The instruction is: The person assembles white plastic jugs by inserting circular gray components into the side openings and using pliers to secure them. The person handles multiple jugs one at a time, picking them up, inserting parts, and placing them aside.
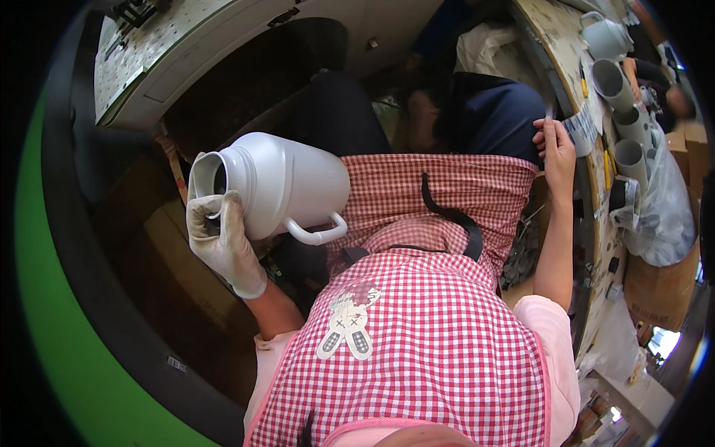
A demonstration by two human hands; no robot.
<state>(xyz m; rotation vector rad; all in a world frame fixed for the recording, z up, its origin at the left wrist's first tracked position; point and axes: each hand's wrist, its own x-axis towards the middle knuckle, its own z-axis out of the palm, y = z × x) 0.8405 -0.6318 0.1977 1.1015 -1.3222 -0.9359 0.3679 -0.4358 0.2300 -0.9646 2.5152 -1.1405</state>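
My left hand (226, 242), in a pale work glove, grips a light grey plastic jug (294, 179) by its open neck. The jug lies on its side above my lap, mouth toward the left, its loop handle facing me. My right hand (557, 149) is bare and raised beside the table edge at the right. Its fingers are pinched together around something thin and blurred that I cannot make out. A white paper sheet (582, 132) hangs at the table edge close to that hand.
A worktable (551, 37) runs along the right, carrying another grey jug (605, 36) and several grey cylinders (612, 80). A clear plastic bag (663, 216) hangs beyond them. White machine housing (201, 59) stands at the upper left. Another person's arm (633, 78) shows at the far right.
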